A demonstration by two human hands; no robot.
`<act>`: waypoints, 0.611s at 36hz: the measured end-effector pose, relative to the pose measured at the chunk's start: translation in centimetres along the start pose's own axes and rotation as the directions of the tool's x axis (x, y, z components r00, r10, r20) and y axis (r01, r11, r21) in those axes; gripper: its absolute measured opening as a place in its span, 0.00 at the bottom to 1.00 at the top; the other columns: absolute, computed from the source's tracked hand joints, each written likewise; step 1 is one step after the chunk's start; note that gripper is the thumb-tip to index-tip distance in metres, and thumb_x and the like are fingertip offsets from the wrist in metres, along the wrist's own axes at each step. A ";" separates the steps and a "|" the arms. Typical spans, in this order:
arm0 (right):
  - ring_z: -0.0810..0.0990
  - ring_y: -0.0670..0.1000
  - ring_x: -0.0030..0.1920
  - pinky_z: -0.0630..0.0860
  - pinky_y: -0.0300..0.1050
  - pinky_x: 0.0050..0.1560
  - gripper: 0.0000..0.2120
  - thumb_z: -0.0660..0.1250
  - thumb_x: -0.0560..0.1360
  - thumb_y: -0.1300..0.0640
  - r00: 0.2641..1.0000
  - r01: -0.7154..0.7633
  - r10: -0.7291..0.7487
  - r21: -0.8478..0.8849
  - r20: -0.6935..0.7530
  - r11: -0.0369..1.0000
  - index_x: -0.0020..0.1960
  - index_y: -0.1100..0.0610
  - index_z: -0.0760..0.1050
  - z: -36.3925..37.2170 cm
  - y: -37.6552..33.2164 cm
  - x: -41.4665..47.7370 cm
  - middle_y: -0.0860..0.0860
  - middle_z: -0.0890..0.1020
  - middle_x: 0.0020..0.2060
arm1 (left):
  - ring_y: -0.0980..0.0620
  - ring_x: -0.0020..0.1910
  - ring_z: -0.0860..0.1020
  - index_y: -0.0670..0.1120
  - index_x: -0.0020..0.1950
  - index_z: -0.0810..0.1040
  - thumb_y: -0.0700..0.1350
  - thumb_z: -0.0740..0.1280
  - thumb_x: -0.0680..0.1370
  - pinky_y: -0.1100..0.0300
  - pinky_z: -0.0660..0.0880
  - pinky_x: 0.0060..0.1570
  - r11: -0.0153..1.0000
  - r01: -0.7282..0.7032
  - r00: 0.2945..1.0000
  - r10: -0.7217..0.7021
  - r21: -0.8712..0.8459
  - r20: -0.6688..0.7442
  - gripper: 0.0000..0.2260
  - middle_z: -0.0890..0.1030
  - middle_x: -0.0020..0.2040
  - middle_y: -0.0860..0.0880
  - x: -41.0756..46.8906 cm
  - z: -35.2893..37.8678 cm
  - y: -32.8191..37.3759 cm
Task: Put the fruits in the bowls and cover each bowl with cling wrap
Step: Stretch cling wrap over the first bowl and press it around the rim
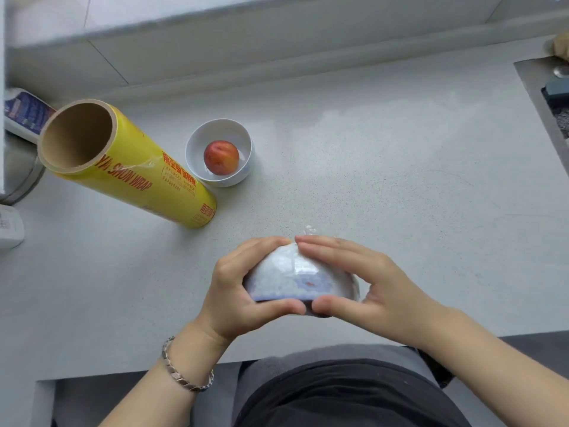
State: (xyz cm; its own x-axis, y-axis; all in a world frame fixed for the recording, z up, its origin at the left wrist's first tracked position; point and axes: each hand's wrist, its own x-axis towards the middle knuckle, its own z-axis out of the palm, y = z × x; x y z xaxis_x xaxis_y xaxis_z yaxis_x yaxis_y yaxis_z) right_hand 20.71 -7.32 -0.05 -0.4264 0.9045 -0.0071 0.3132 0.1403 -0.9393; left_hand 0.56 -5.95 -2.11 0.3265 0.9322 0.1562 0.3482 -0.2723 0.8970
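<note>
Left hand (243,291) and right hand (363,282) both clasp the blue-and-white ceramic bowl (295,278); best press the clear cling wrap (309,230) snug round its rim.

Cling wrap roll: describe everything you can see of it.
The cling wrap roll is a long tube with a yellow label, red lettering and a brown cardboard core that is hollow at its open end. It appears to stand on end on the grey counter, open end nearest the camera. A loose, wrinkled edge of clear film shows near that end. It sits just left of the white bowl; whether they touch is unclear. Nothing grips it.
</note>
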 end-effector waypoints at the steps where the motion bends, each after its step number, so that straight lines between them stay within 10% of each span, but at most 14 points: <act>1: 0.68 0.37 0.67 0.62 0.30 0.66 0.30 0.67 0.68 0.39 1.000 -0.007 0.007 0.009 0.000 1.000 0.65 0.53 0.71 0.1 0.0 0.2 0.42 0.73 0.63 | 0.58 0.49 0.79 0.47 0.56 0.75 0.71 0.67 0.65 0.66 0.73 0.50 1.000 0.003 1.000 -0.003 -0.003 -0.009 0.32 0.79 0.52 0.60 0.0 0.0 0.1; 11: 0.74 0.34 0.56 0.69 0.28 0.55 0.30 0.71 0.55 0.37 0.960 -0.272 0.262 0.102 0.101 0.957 0.56 0.33 0.68 -0.2 0.3 1.1 0.33 0.75 0.55 | 0.59 0.49 0.78 0.46 0.56 0.75 0.70 0.67 0.66 0.68 0.72 0.51 0.999 -0.033 0.999 0.033 0.035 0.003 0.32 0.78 0.51 0.55 0.3 -0.1 0.4; 19: 0.76 0.42 0.58 0.71 0.38 0.57 0.35 0.75 0.56 0.42 0.927 -0.358 0.304 0.278 0.218 0.891 0.61 0.43 0.70 -0.4 2.1 0.1 0.37 0.78 0.55 | 0.63 0.46 0.79 0.60 0.51 0.81 0.71 0.69 0.62 0.68 0.74 0.47 0.948 0.173 0.967 -0.215 -0.267 -0.137 0.24 0.82 0.45 0.63 -0.2 0.5 0.1; 22: 0.79 0.47 0.55 0.75 0.39 0.52 0.39 0.77 0.52 0.35 0.932 -0.361 0.332 0.457 0.145 0.813 0.59 0.48 0.74 -0.1 2.6 0.1 0.44 0.81 0.52 | 0.54 0.46 0.80 0.50 0.51 0.82 0.73 0.68 0.61 0.61 0.74 0.48 0.901 0.226 0.932 -0.311 -0.371 -0.188 0.31 0.84 0.44 0.52 0.0 1.2 -0.2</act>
State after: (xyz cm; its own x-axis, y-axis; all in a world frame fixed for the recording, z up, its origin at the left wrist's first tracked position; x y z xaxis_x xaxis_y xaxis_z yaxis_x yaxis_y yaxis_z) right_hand 21.57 -6.83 -2.44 -0.4163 0.8313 -0.3683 0.0209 -0.3962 -0.9179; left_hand 1.53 -6.21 -2.74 0.0309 0.9980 -0.0559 0.0620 0.0539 0.9966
